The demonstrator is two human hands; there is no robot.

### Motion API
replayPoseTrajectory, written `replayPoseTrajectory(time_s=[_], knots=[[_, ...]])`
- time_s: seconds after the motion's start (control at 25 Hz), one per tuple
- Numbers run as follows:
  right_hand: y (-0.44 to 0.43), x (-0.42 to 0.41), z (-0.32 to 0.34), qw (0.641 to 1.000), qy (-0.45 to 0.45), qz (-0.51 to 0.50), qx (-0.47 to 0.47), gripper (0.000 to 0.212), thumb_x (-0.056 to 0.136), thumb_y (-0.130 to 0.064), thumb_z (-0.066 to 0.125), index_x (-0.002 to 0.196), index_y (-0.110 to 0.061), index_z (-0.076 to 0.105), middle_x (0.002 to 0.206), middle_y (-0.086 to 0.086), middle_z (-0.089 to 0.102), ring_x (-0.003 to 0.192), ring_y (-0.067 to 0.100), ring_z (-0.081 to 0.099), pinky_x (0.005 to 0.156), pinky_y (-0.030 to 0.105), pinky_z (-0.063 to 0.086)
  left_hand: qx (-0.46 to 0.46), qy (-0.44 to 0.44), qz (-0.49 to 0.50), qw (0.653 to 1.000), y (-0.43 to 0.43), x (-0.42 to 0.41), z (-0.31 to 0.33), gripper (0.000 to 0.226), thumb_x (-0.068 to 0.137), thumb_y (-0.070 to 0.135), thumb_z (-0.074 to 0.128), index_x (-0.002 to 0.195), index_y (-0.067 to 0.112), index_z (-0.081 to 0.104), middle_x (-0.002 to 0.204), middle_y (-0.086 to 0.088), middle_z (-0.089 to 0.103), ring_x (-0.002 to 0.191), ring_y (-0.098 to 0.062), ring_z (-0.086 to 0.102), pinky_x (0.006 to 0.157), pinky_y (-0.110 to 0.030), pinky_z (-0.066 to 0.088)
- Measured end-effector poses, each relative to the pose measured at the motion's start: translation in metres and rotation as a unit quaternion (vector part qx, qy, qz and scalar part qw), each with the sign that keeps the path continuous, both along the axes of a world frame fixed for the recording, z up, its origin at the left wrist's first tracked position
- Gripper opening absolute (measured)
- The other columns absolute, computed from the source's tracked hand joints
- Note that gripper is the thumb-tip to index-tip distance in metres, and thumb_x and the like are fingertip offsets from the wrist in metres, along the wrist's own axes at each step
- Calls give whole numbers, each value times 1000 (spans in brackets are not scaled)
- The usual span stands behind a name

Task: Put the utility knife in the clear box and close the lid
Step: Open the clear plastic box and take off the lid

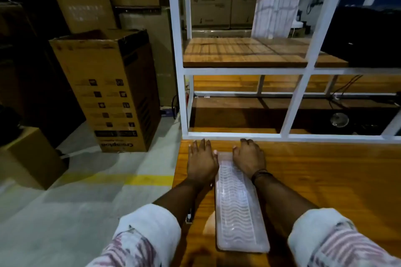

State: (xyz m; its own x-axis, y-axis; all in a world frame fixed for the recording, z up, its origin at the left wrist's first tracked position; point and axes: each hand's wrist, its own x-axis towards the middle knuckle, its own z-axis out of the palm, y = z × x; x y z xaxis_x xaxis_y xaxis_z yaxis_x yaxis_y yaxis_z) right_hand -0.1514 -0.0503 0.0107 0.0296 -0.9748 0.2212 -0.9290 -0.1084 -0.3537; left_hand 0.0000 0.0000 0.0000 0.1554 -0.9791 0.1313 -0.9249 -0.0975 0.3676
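A long clear box (237, 206) with a wavy-ribbed lid lies on the wooden table (325, 180), running away from me; the lid looks down. My left hand (201, 161) lies flat on the table left of the box's far end, fingers apart, thumb touching the box's corner. My right hand (249, 158) rests palm down at the far right corner, holding nothing. A small dark-and-silver object (188, 217), perhaps the utility knife, peeks out from under my left forearm at the table's left edge. Whether anything is inside the box I cannot tell.
A white metal shelf frame (238, 135) with wooden boards stands right behind my hands. Left of the table the grey floor carries a yellow line (149, 180) and cardboard boxes (108, 93). Cables and a dark case sit on the shelves at right.
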Motion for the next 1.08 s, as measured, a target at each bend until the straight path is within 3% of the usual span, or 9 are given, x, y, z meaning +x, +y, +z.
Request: replayPoseTrajectory(time_s=[0.08,0.16,0.28,0.44,0.72,0.84,1.08], knots=[[-3,-5,-5,995,-61,-54,63,47,99,-39,47,126,-4,61,129,23,63,117,44,60,99,48,49,-12,88,8,996,-3,-2,-4,50,106,39,31,136,9,58,141,-19,61,137,-41,51,118,-48,36],[-7,-11,-8,981,-125,-87,117,51,99,-43,44,123,-2,62,128,26,64,116,45,61,99,49,50,-2,181,9,983,-4,-2,-4,44,107,38,34,112,10,68,120,-17,72,114,-38,66,96,-42,50],[-10,-10,-12,974,-165,-91,127,54,99,-45,44,124,0,61,127,27,64,116,46,61,98,48,49,25,303,18,953,-11,-10,-4,41,110,33,41,103,5,70,103,-15,73,97,-33,67,68,-28,41],[-12,-11,-20,973,-173,-109,107,57,99,-48,45,126,0,58,124,25,66,112,46,62,94,47,51,10,405,69,912,-20,-18,-13,42,108,34,47,71,15,57,74,-2,61,83,-30,65,55,-27,34],[-13,-9,-24,974,-182,-109,80,55,98,-45,49,120,4,58,119,27,67,108,46,64,88,45,53,-30,431,78,898,-20,-25,-27,40,107,36,48,73,20,61,70,2,62,68,-16,58,57,-26,34],[-13,-8,-24,975,-183,-108,64,53,99,-43,50,118,5,58,117,27,67,105,45,65,85,44,54,-35,437,82,895,-20,-25,-30,37,106,38,49,81,17,66,77,-2,66,71,-16,59,59,-27,36],[-11,-8,-25,978,-170,-110,39,50,99,-41,53,115,5,60,115,26,68,103,44,65,82,43,53,-50,450,87,888,-22,-26,-35,38,105,40,51,73,23,61,72,1,64,69,-17,59,62,-28,38]])
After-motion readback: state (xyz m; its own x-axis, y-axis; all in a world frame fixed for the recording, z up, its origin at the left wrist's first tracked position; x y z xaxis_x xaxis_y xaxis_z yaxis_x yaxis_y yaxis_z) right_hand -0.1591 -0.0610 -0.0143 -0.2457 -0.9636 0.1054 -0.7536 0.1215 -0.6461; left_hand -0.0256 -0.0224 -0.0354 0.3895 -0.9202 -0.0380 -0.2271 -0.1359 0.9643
